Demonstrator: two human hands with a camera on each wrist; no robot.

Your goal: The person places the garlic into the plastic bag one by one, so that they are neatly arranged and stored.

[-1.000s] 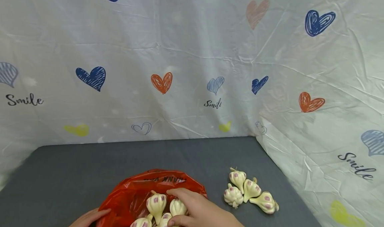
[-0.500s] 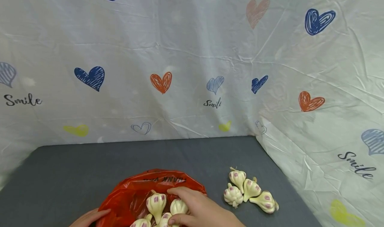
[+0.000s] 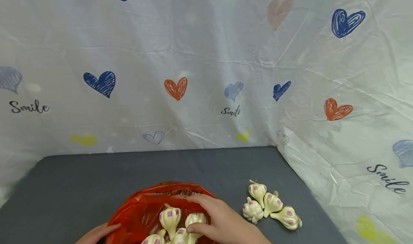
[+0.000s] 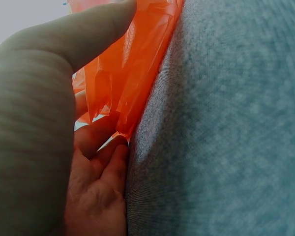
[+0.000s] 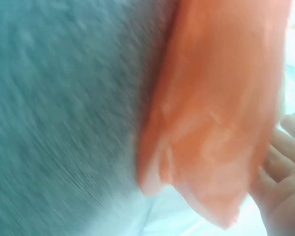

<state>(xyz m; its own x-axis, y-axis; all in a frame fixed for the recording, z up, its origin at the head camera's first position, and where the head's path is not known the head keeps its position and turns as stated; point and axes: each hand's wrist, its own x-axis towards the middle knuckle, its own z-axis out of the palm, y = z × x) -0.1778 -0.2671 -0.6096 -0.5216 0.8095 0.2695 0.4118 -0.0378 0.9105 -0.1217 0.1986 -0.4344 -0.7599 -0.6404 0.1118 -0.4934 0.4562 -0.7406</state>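
Note:
A red plastic bag (image 3: 129, 215) with dark lettering lies with its mouth spread at the near edge of the head view. Several garlic bulbs (image 3: 170, 217) with purple marks are inside it. My left hand (image 3: 98, 234) holds the bag's left rim, thumb on one side and fingers behind the film in the left wrist view. Over the bag's right side is my right hand (image 3: 222, 220), its fingers loosely extended and its thumb tip overlapping a garlic bulb (image 3: 195, 219). In the right wrist view, its fingers (image 5: 285, 147) look relaxed beside the blurred bag.
Right of the bag, several more garlic bulbs (image 3: 272, 202) lie grouped on the dark grey table (image 3: 80, 186). A pale curtain (image 3: 200, 57) printed with hearts and "Smile" hangs behind the table and along its right side.
My right hand has shifted slightly right and its fingers have spread away from the bulb, which now shows more fully in the bag. The left hand has stayed at the rim.

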